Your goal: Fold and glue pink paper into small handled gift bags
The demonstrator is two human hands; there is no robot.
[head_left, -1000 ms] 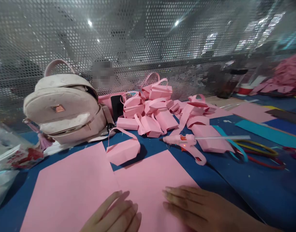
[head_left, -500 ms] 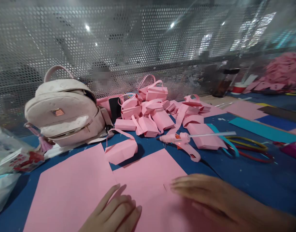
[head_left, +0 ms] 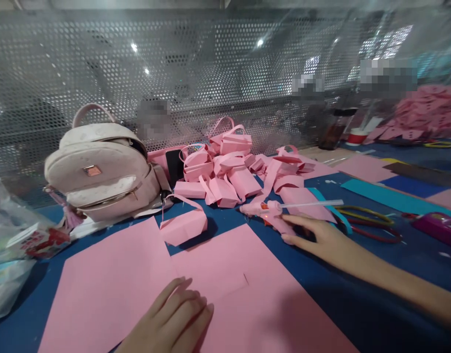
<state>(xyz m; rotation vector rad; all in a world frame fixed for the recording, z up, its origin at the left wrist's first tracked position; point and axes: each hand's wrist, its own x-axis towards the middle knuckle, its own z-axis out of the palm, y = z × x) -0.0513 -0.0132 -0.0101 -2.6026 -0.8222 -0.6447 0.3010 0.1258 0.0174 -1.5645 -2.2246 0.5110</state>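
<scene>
On the blue bench [head_left: 358, 294], right hand [head_left: 321, 238] curls loosely around the pink plastic glue gun [head_left: 273, 215], probably not gripping yet; left hand [head_left: 173, 321] lies flat, holding nothing, pinning the pink paper sheet [head_left: 247, 304]. Grab the handle, avoid the nozzle.

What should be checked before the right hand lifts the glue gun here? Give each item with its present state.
1. Right hand on the glue gun: ok, fingers are at its handle; a closed grip cannot be told.
2. Left hand steadying the pink sheet: ok, it rests flat on the paper.
3. Glue stick loaded: ok, it sticks out of the back of the gun.
4. Gun powered: ok, a small orange light glows on its body.
5. Nozzle away from paper: ok, the tip lies over the blue table, not the sheet.
6. Folded pink bag off the sheet: cannot tell, it sits at the sheet's far edge.
</scene>
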